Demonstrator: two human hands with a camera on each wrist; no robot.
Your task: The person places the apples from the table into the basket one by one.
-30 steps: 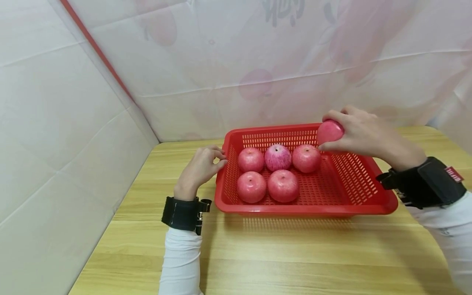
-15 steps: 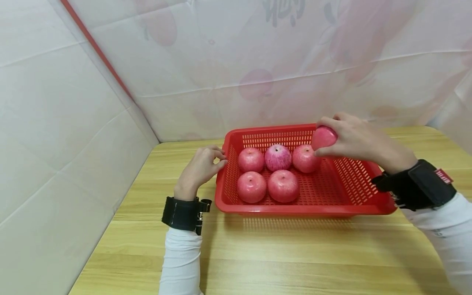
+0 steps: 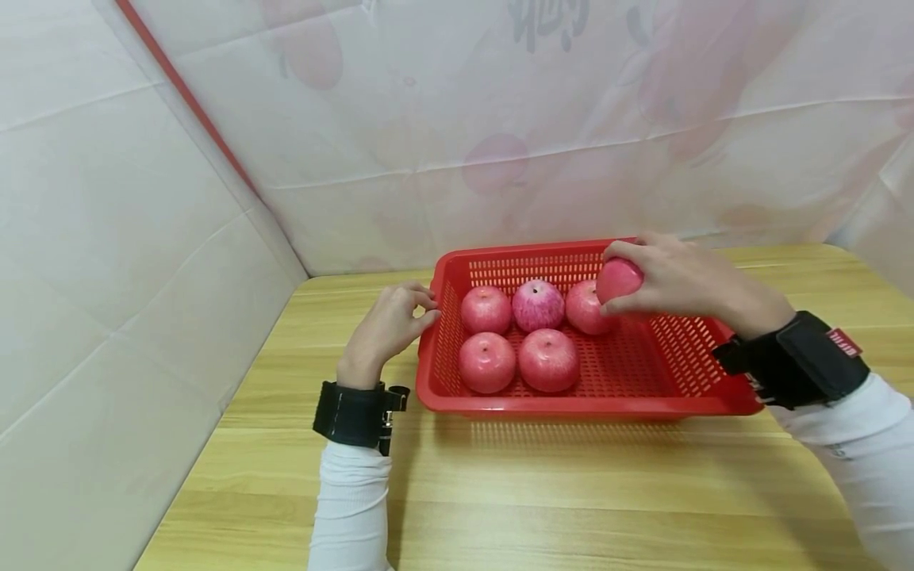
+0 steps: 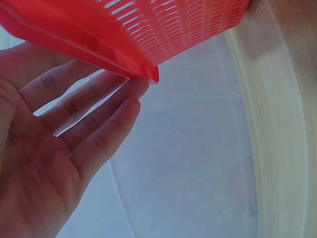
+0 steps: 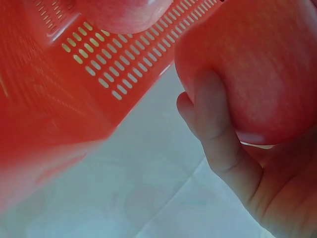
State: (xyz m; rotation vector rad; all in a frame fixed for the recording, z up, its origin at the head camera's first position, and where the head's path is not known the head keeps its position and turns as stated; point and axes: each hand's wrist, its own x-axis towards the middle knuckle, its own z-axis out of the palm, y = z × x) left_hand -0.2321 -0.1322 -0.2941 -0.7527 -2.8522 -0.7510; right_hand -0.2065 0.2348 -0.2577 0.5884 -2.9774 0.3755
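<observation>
My right hand [image 3: 674, 277] grips a red apple [image 3: 620, 280] over the back right part of a red plastic basket [image 3: 593, 404]. In the right wrist view, the fingers curl round this apple [image 5: 257, 69]. Five-like rows aside, several apples sit inside the basket, mostly in its left half: a purple-streaked one [image 3: 539, 305] at the back middle, a red one [image 3: 549, 360] in front of it. The held apple overlaps the back right one [image 3: 587, 308] in the head view. My left hand [image 3: 385, 325] touches the basket's left rim; the left wrist view shows its fingers [image 4: 106, 139] nearly straight against the rim [image 4: 74, 44].
The basket stands on a light wooden table [image 3: 500, 507]. A pale printed cloth [image 3: 400, 143] hangs behind it, and a white cloth wall [image 3: 121, 277] rises at the left. Black camera straps [image 3: 807, 361] circle both wrists.
My right hand has moved left and slightly down with its apple, closer to the back right apple in the basket. The left hand and the basket have stayed put.
</observation>
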